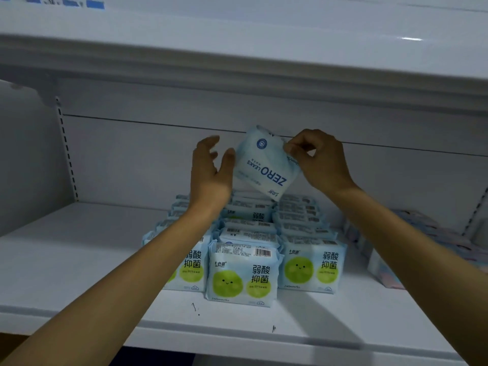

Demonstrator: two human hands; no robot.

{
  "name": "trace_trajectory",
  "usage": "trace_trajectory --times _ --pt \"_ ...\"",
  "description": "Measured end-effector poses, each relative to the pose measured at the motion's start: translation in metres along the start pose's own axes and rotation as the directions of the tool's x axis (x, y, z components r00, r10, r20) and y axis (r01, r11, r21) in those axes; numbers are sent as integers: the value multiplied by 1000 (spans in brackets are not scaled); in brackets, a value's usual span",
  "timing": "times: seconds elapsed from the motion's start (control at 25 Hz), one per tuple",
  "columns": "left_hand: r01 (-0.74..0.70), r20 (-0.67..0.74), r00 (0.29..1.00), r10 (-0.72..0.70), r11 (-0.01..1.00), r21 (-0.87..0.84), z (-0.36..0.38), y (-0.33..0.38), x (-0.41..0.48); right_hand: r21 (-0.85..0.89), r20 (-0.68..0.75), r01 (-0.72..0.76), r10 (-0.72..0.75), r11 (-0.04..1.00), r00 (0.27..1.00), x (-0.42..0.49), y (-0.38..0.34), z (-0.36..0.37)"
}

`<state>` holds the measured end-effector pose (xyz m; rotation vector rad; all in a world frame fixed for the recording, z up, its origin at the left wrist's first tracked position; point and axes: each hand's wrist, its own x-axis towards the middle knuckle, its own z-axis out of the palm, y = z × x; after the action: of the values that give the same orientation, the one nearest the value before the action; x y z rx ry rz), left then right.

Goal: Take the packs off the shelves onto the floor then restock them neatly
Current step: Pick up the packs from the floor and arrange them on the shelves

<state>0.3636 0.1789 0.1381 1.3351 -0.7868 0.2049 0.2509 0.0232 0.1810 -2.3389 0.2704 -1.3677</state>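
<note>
Packs with smiling green faces [243,276] stand in three rows running front to back on the white shelf [79,260], just toward 5 o'clock from the centre of my feed, with barcoded top edges showing. At their 12 o'clock I see a pale blue ZERO LEAKS pack [264,165] held up in front of the back panel, tilted, its lettering upside down to me. The right hand [322,159] has it: thumb and forefinger pinch the pack's edge at its 2 o'clock, and the other fingers curl behind. The left hand [208,173] sits at the pack's 9 o'clock, released, fingers spread and loosely bent, grasping nothing. Its thumb tip lies right at the pack's left edge, and I cannot tell whether it touches. At 3 o'clock of the rows, toward the shelf's right end, lie blurred pink and blue packs [422,233]. An upper shelf [237,48] overhangs at 12 o'clock, and a slotted upright [66,149] runs down the back corner at 9 o'clock
</note>
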Motion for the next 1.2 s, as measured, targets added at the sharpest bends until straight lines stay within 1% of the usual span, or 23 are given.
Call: trace_trajectory --times 0.12,0.16,0.24,0.28,0.36,0.44,0.48,0.52,0.56,0.64,0.68,0.72,0.76,0.8,0.84,0.88,0.96,1.0,1.04,1.08,1.12,1.16,1.2 --pt "224 73 972 -221 974 -36 -2 0 -5 -111 -56 108 -115 988 992 -11 -3 1" --pt "330 110 941 -321 941 -77 -3 -1 -5 -148 -51 158 -167 976 985 -15 -5 0" --pt "553 216 830 -515 811 -192 -9 -2 -4 -153 -22 285 -292 946 956 -21 -8 1" --pt "635 300 768 -566 735 -239 -14 -5 -4 -79 4 304 -305 949 952 -23 -8 1" --pt "736 513 655 -555 622 -266 -23 -10 -8 185 76 185 -201 965 977 -25 -13 4" --pt "782 674 566 -475 568 -257 -24 -9 -18 446 123 -3 -58 895 991 -26 -22 10" --pt "782 713 557 -425 558 -278 -22 -7 -22 550 151 -86 3 831 988 -25 -25 13" --pt "753 710 587 -389 583 -303 -19 -5 -23 620 198 -185 75 762 977 -23 -29 13" --pt "687 659 657 -366 651 -323 -15 -3 -24 655 264 -295 154 696 952 -20 -30 12" --pt "473 424 840 -339 841 -265 -11 4 -20 628 432 -500 266 597 861 -15 -22 3" --pt "358 311 906 -288 912 -199 -11 8 -18 568 515 -581 299 583 803 -14 -15 -4" --pt "261 237 945 -227 958 -122 -12 10 -15 494 582 -622 301 607 756 -12 -9 -9" --pt "196 207 962 -181 979 -58 -14 10 -12 413 611 -597 277 688 742 -11 -4 -10" --pt "184 200 964 -178 983 -11 -15 7 -9 345 605 -522 240 780 759 -12 -2 -5" --pt "207 197 958 -209 978 29 -16 4 -7 316 563 -446 213 838 799 -11 -2 2" --pt "240 177 952 -250 968 75 -16 -1 -7 331 494 -405 209 853 844 -12 -2 11" --pt "235 110 959 -260 952 198 -17 -15 -12 396 348 -394 261 830 900 -13 5 27" --pt "175 130 967 -220 941 291 -17 -19 -18 421 321 -418 299 805 899 -14 11 34" --pt "83 239 952 -190 915 396 -14 -22 -26 429 334 -456 332 780 882 -16 19 40" --pt "-29 390 900 -196 865 501 -9 -25 -35 397 370 -483 346 780 862 -20 28 46" --pt "-155 531 815 -231 796 585 -2 -29 -43 312 403 -477 340 822 850 -26 37 50" --pt "-276 620 730 -286 707 651 3 -32 -50 189 425 -432 323 882 845 -32 46 53" --pt "-370 649 688 -326 612 700 7 -36 -54 80 451 -374 301 924 840 -39 55 55"
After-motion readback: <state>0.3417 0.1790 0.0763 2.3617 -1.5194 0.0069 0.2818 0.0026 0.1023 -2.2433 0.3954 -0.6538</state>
